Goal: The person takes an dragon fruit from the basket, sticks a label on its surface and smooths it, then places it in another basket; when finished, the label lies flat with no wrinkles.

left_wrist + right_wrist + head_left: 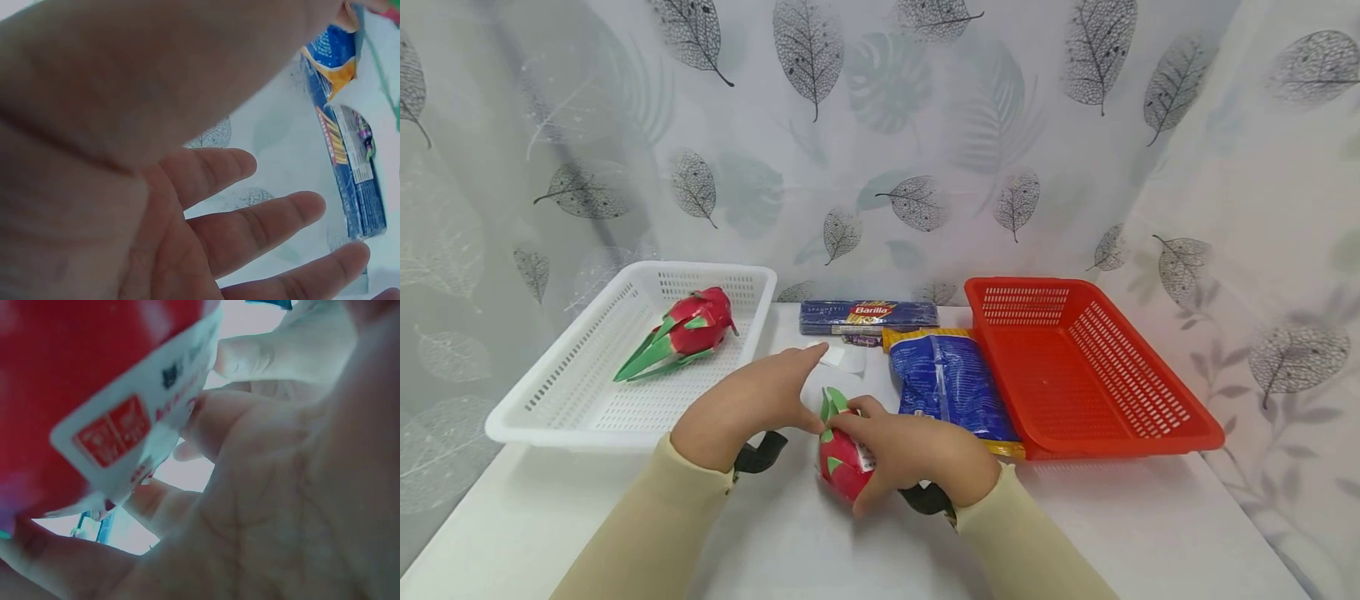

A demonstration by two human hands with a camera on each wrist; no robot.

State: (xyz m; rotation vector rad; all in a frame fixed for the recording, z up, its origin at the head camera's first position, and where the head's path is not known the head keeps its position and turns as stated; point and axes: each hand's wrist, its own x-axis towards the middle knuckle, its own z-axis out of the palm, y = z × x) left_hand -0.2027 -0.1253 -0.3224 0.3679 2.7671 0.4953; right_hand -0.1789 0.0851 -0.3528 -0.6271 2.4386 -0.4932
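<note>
My right hand [917, 450] grips a red toy dragon fruit [838, 467] with green leaf tips over the white table. Up close in the right wrist view, a white printed label [144, 412] shows on its red skin, with my fingers curled along it. Just left of the fruit is my left hand [752, 404], its thumb tip by the green leaves; whether it touches them I cannot tell. The left wrist view shows the left fingers [262, 225] spread and fairly straight, holding nothing. A second dragon fruit [700, 323] lies in the white basket [625, 438].
On the right stands a red basket [1067, 387]. Against its left side lies a blue and yellow bag [947, 383]. Behind are a blue spaghetti pack [868, 317], a small purple packet [862, 340] and a whitish flat item [848, 360]. A leaf-patterned curtain [887, 150] hangs behind the table.
</note>
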